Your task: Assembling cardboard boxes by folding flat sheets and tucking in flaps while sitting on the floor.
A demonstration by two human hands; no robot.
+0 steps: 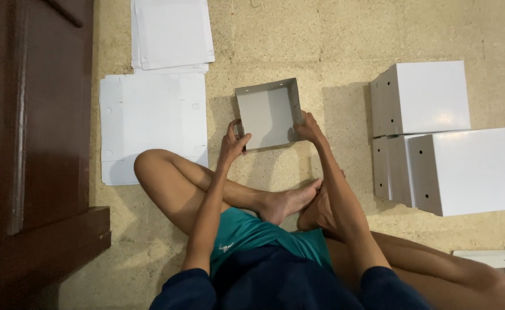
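- Speckled tan floor [275,34] fills the picture, and a person sits on it with legs crossed.
- An open box [267,112], grey inside with short walls, sits on the floor near the middle, just past the person's bare feet.
- The left hand [233,140] is at the box's 7 o'clock corner. Its fingers are curled round the side wall, with the thumb on the near edge, so it has hold of the box.
- The right hand [308,127] is at the box's 4 o'clock corner. Its fingers are bent and press on the right wall, so it grips the box too.
- At 9 o'clock from the box, flat white cardboard sheets [152,123] lie spread on the floor.
- At 11 o'clock, more flat white sheets sit in a stack [172,34].
- At 3 o'clock, well apart from the box, finished white boxes [444,138] stand close together, touching each other.
- A dark brown wooden door [34,132] runs down the far 9 o'clock side of the picture.
- At 5 o'clock, by the person's knee, the edge of another white piece [490,257] peeks in.
- The person wears teal shorts [252,232] and dark blue sleeves [189,290].
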